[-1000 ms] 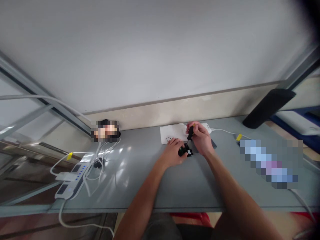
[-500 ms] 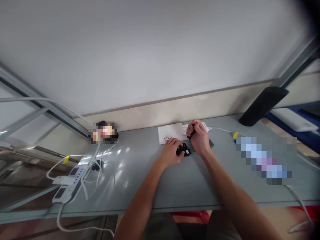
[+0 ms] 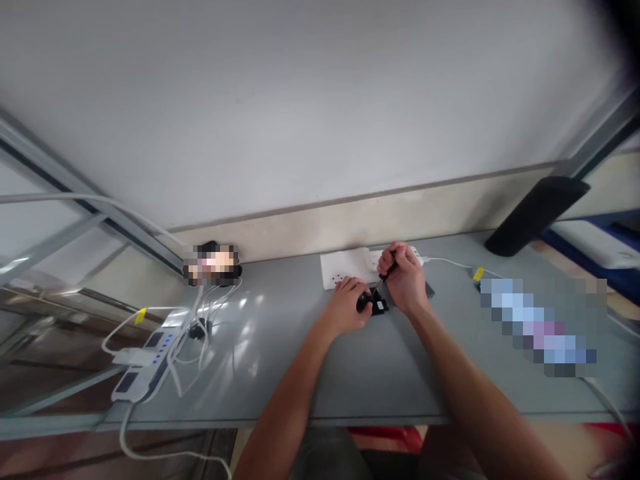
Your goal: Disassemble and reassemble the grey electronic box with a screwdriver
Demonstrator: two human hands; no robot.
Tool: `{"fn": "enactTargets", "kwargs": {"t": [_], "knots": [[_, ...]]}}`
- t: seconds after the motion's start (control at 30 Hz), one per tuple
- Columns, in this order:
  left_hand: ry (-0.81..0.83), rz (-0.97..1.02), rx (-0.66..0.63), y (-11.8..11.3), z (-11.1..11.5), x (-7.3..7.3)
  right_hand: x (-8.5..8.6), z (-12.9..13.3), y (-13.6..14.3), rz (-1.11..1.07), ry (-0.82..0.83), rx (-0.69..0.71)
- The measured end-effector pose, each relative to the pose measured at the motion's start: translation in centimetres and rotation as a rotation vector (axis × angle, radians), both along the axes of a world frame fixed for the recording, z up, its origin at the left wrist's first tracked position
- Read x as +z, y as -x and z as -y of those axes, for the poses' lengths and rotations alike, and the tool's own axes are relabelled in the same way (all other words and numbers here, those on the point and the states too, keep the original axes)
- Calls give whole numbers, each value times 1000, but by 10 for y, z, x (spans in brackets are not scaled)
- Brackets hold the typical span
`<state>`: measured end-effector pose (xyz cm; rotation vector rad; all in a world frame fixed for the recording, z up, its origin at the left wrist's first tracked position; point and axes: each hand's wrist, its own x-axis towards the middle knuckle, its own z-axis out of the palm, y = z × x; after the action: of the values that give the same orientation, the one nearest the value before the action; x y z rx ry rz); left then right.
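Observation:
In the head view my right hand [image 3: 404, 277] is closed around the dark handle of a screwdriver [image 3: 391, 264]. Its thin shaft slants down and left to a small black device [image 3: 380, 305] that bears a white label. My left hand [image 3: 350, 307] grips the device from its left side and presses it on the grey table. Where exactly the screwdriver's tip meets the device is too small to make out. Behind my left hand lies a white sheet [image 3: 345, 267] with several small dark dots on it, perhaps screws.
A white power strip [image 3: 416, 255] sits behind my right hand. At the left edge stands another power strip [image 3: 145, 367] with tangled white cables. A black cylinder [image 3: 535, 217] leans at the back right of the grey table [image 3: 380, 380]. Blurred-out items lie on both sides.
The whole scene has shifted slightly right and down as the head camera moved. Both hands keep their holds on the screwdriver and the black device.

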<state>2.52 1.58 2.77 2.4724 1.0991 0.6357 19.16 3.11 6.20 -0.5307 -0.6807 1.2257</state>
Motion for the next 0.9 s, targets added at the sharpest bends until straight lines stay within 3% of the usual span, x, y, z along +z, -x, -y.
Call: {"fn": "enactTargets", "kwargs": {"t": [0.47,0.73,0.9], "knots": [[-4,46,-20,0,-2,-3,-3,-3,-7,-88,22,6],[5,120,19,0,-5,-12,-3,-5,-20,-240,21,24],[25,224,45,0,-9,-16,-15,-12,-36,-412,82,25]]}}
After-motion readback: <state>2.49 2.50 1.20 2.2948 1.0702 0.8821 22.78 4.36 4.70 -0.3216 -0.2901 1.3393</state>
